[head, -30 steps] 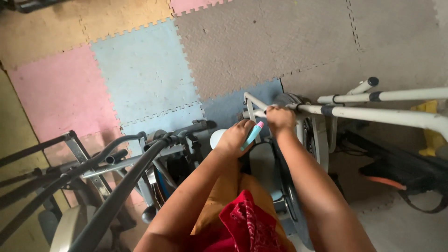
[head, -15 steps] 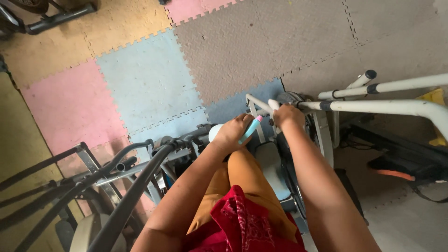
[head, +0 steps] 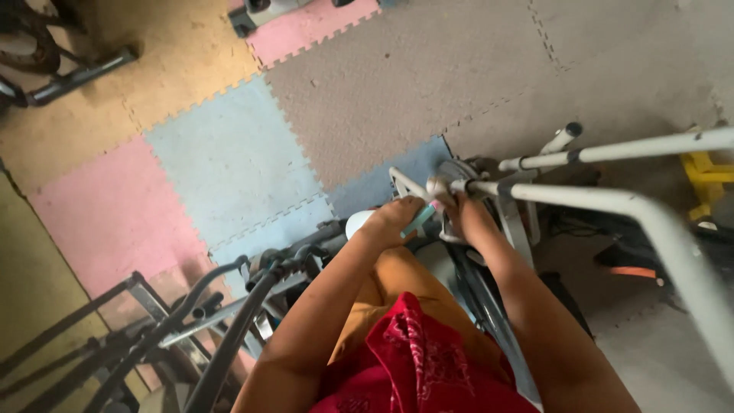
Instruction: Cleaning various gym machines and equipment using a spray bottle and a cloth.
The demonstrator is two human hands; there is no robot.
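The floor is covered with interlocking foam mats [head: 229, 160] in pink, pale blue, yellow and grey-brown, worn and dusty, with dark metal exercise frames [head: 115, 336] crowding the lower left corner and another dark stand at the upper left edge. A yellow piece of equipment [head: 703, 176] sits at the right edge.

Seen from above, both arms reach forward and down over a piece of exercise equipment with white metal tubes [head: 612, 149]. The left hand [head: 397, 218] is curled closed around a slim teal tool [head: 419, 220], which slants up to the right from the fist; whether it is a brush or a small handle, I cannot tell. A white rounded object [head: 357, 224] shows just beside the left wrist, partly hidden by it.

The right hand [head: 462, 210] lies just beside the left, its fingers bent down against the end of a white tube where it meets the machine's hub; how tightly it grips is hidden by the back of the hand. The two hands are nearly touching, with the teal tool's tip between them. Orange shorts and red patterned cloth [head: 413, 367] fill the bottom of the view.
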